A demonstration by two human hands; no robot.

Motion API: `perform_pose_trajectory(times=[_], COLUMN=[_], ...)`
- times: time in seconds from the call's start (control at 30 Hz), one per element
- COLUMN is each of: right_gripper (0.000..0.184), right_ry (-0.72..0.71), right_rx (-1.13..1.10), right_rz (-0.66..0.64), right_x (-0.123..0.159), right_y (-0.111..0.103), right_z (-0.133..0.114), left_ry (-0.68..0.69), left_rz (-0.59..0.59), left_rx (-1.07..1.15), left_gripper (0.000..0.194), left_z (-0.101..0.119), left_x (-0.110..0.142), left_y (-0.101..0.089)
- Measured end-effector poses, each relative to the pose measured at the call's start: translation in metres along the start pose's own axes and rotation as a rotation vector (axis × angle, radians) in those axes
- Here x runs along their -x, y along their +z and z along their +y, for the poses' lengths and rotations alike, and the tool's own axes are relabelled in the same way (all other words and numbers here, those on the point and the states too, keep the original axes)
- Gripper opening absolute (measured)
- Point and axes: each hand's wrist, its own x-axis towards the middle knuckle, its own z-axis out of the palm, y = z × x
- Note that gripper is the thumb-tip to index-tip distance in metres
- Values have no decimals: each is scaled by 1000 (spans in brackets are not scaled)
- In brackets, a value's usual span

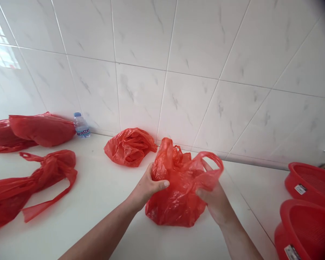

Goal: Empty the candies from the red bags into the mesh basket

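A red plastic bag (176, 202) stands on the white counter in front of me, its handles sticking up. My left hand (153, 186) grips the bag's left side, thumb across the front and fingers behind the film. On the other side my right hand (212, 195) holds the bag near its looped right handle, with the thumb in front and the fingers partly hidden behind the thin plastic. What is inside the bag cannot be made out. Just behind and to the left lies a crumpled red plastic bag (130, 148), touched by neither hand.
More red bags lie at left: a full one (43, 130) by the wall and a knotted one (54, 169) nearer. A small water bottle (82, 126) stands by the tiled wall (141, 90). Two red plastic baskets (300, 180) sit at the right edge of the white counter (97, 202).
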Motion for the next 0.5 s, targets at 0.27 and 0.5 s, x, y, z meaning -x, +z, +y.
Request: perform_pose_trajectory(times=[0.27, 0.5], right_gripper=[16, 65], right_ry=[-66, -89], right_rx=[-422, -322], right_rz=[108, 4], right_x=[-20, -8], right_y=[3, 17], right_z=[-21, -21], left_ry=[-59, -28], left_rz=[285, 311], left_rx=[369, 414], left_gripper=[25, 16], left_z=[23, 11], left_x=[-15, -14], left_y=[11, 20])
